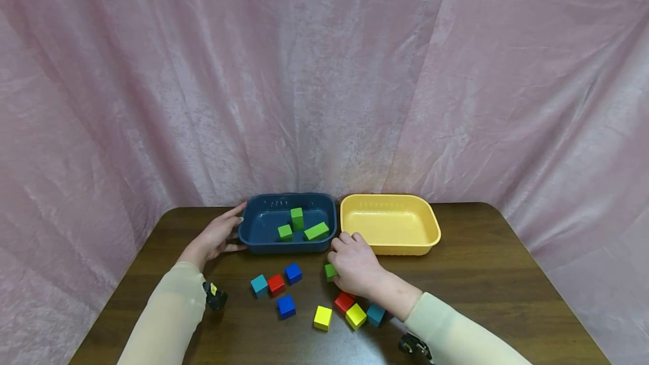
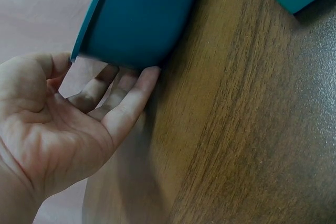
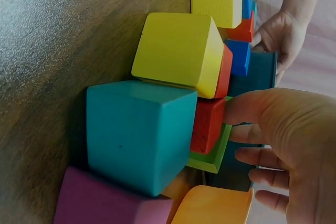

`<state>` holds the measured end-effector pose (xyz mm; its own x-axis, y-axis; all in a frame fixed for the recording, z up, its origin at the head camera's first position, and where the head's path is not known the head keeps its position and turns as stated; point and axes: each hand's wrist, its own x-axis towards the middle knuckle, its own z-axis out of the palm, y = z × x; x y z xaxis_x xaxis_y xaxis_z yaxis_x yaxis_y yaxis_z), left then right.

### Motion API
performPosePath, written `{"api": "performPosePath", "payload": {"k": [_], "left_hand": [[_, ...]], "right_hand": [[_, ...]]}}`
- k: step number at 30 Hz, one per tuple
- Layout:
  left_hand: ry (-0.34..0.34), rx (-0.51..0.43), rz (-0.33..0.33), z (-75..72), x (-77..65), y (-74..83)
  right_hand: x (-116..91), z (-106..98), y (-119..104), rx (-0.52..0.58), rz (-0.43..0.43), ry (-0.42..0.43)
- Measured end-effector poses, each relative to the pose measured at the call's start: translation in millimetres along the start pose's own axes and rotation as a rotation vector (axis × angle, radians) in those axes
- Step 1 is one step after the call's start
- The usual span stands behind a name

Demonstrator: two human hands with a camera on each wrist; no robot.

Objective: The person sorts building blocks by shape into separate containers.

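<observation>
My left hand (image 1: 218,235) rests against the left end of a dark blue tray (image 1: 284,248). In the left wrist view its fairly straight fingers (image 2: 126,108) touch the tray's side below the rim. Three green blocks (image 1: 297,218) lie inside that tray. In front of the gap between the trays, my right hand (image 1: 355,263) pinches another green block (image 1: 330,272), partly covered by the fingers. The right wrist view shows the thumb at this green block (image 3: 212,158), behind a red block (image 3: 207,124).
A yellow tray (image 1: 433,235) stands right of the blue one. Blue (image 1: 286,307), teal (image 1: 259,286), red (image 1: 276,284) and yellow blocks (image 1: 322,318) lie on the wooden table (image 1: 487,275). A purple block (image 3: 105,198) shows in the right wrist view. Pink curtain (image 1: 324,72) hangs behind.
</observation>
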<state>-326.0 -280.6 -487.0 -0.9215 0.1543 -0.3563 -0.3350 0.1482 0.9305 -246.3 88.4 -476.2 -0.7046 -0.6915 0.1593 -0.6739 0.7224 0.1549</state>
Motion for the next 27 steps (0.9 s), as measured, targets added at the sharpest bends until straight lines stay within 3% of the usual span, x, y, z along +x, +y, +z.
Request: {"api": "performPosePath", "payload": {"k": [8,17,27], "left_hand": [[-0.011,-0.004,0.01,-0.3,0.7,0.2],[-0.016,-0.009,0.008,0.2,0.4,-0.7],[-0.019,-0.001,0.009,0.5,-1.7,1.1]], "right_hand": [[1.0,0.7,-0.5,-0.044,-0.023,0.024],[0.3,0.5,-1.4,-0.012,-0.015,0.008],[-1.3,-0.5,0.3,0.011,-0.002,0.057]]}}
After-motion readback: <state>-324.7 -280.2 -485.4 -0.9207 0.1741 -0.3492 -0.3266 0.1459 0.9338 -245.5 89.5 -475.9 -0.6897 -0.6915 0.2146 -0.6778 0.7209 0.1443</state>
